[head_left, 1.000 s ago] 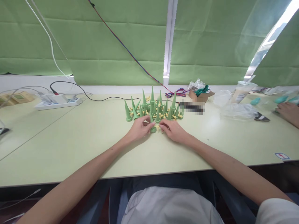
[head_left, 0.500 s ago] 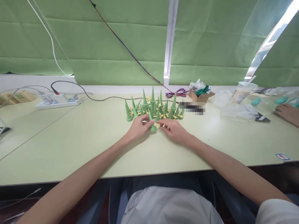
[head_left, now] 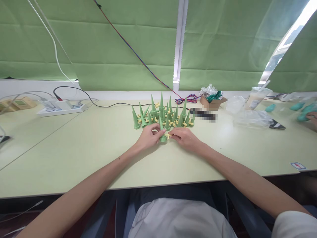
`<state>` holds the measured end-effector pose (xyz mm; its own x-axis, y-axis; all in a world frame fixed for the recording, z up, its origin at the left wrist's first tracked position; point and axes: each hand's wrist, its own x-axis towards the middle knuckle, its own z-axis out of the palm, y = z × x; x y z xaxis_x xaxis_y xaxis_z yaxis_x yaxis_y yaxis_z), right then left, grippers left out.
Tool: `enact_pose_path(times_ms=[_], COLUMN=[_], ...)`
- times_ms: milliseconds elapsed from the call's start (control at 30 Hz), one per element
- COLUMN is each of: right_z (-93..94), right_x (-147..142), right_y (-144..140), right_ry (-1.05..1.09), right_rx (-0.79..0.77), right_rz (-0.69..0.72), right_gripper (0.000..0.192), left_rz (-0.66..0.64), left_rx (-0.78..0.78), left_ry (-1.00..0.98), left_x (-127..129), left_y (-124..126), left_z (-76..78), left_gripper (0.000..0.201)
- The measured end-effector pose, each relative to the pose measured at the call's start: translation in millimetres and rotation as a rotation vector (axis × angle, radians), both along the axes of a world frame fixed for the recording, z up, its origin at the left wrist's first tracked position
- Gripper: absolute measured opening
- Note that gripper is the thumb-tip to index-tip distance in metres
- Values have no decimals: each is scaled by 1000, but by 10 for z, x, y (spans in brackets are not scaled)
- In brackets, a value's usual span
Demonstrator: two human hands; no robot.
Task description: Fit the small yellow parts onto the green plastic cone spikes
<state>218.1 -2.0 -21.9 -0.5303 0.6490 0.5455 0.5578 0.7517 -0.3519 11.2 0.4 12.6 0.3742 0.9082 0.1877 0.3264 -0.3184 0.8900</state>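
My left hand (head_left: 149,136) is closed on a green cone (head_left: 162,136) with a round base, which stands nearly upright on the table. Close by on the right, my right hand (head_left: 184,137) pinches a small yellow piece (head_left: 168,135) beside the cone's base. Fingers hide part of that piece, and I cannot tell whether it is joined to the cone. Just behind both hands stands a cluster of green cones (head_left: 161,105) in several heights, with small yellow pieces (head_left: 173,123) scattered among their bases.
At the back right are a small cardboard box (head_left: 214,103), a plastic drink cup (head_left: 256,98) and plastic bags (head_left: 252,119). A dark phone-like object (head_left: 277,124) lies there. Another person's hand (head_left: 312,116) is at the far right. On the left sits a power strip (head_left: 63,109).
The green cone in my left hand has shifted slightly right and stands straighter. My right fingers have closed further around the yellow piece. The other person's hand moved to a teal object.
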Motion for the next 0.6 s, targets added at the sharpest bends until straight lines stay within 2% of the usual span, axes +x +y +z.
enact_pose_path(times_ms=[333,600], right_z=[46,82], right_x=[-16,-93], right_y=[-38,-89], right_ry=[60,108], right_rx=[-58,-162], right_rz=[16,-41], right_gripper=[24,35], left_rz=[7,15], left_rx=[50,122], left_ry=[10,45], left_x=[16,37], left_y=[-19,-70], left_z=[-7,9], left_gripper=[39,38])
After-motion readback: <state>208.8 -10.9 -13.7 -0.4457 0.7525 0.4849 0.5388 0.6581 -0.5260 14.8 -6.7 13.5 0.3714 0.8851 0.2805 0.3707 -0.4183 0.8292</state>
